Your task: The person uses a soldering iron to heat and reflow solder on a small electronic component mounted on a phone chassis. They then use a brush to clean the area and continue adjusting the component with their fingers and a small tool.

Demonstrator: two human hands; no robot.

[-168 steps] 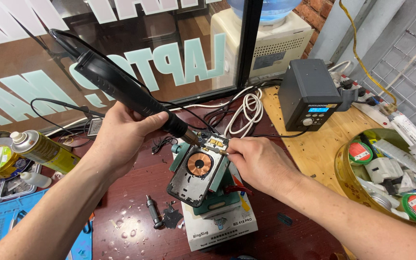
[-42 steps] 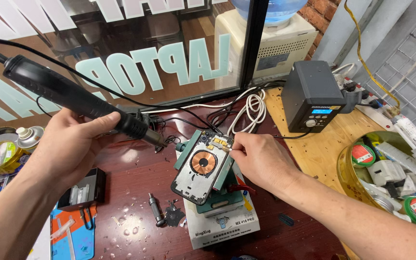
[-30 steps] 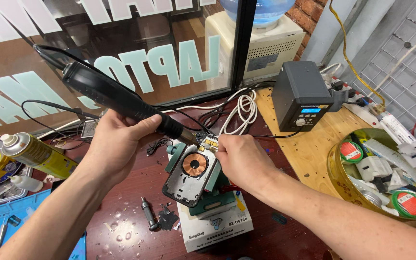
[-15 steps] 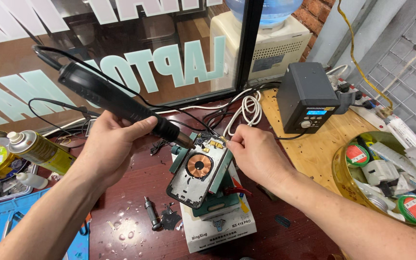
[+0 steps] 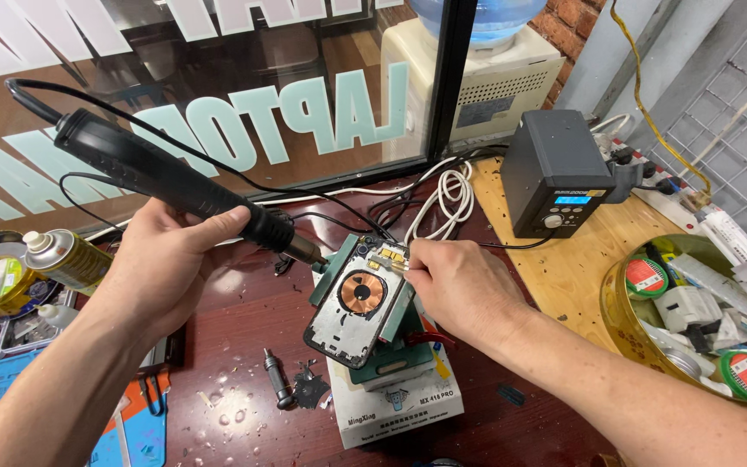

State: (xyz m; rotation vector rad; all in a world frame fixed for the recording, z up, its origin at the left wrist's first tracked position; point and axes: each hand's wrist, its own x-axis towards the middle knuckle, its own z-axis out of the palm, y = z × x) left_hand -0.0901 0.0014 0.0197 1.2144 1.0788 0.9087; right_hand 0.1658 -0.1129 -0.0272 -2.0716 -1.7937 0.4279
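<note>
Desk: a dark reddish wooden top (image 5: 235,329) is carrying the whole job, with a pale wood board (image 5: 564,268) lying on its right side.
Window: a glass pane (image 5: 218,86) with large pale lettering is standing behind the desk.
Station: a black box-shaped unit (image 5: 555,173) with a small lit screen is sitting on the pale board, well apart from both hands.
Bowl: a round yellow-tinted bowl (image 5: 616,329) of reels and small parts is sitting at the far right.
Hot-air wand: the long black wand (image 5: 175,182) is slanting down to the right, its metal nozzle pointing at the top edge of the phone and hanging just beside it; its black cable is looping off to the left.
Left hand: the left hand (image 5: 170,268) is closing firmly around the wand's lower grip, thumb over the top.
Right hand: the right hand (image 5: 460,290) is resting on the phone's upper right corner, fingertips pinching together; whether a tool is pinched there is too small to tell.
Phone: the opened phone (image 5: 358,303), copper coil showing, is lying tilted in a green holder (image 5: 395,355) atop a white box (image 5: 399,406), between the 2 hands.
Spray can: a yellow can (image 5: 67,258) is lying at the left edge.
Loose bit: 1 small dark metal piece (image 5: 277,379) is lying just left of the white box.
</note>
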